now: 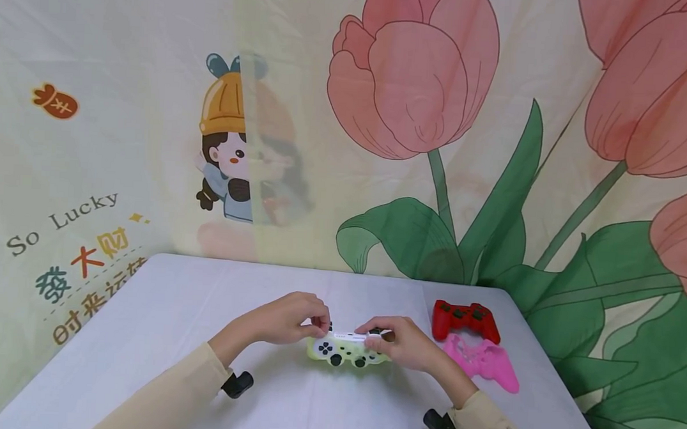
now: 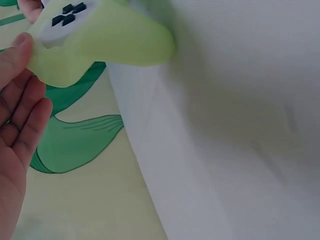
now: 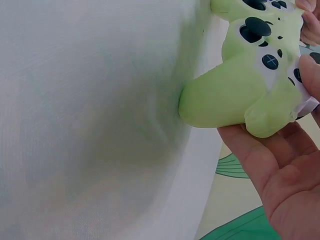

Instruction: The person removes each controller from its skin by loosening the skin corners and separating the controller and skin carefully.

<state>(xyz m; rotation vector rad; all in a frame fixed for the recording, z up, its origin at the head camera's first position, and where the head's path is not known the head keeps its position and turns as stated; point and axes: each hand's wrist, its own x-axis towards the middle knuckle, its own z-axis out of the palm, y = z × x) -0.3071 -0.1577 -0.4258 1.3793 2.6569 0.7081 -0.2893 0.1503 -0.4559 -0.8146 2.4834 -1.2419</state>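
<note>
A white game controller [image 1: 349, 337] sits partly inside a pale green, soft-looking cover [image 1: 346, 354], held over the table with its sticks toward me. White casing shows along its far edge. My left hand [image 1: 295, 318] pinches the left far corner; in the left wrist view its thumb and fingers are at the edge of the cover [image 2: 125, 42], beside the directional buttons. The right hand [image 1: 404, 342] grips the right end, fingers beneath and thumb on top in the right wrist view. There, a flap of the cover [image 3: 220, 95] bulges beside the exposed casing [image 3: 306, 106].
Right of my hands on the white table [image 1: 202, 285] lie a red gamepad-shaped piece [image 1: 451, 320] and a limp pink cover [image 1: 487, 363], touching or nearly so. A printed cloth with tulips [image 1: 412, 83] hangs behind the table. Black wrist devices [image 1: 238, 384] stick out below both sleeves.
</note>
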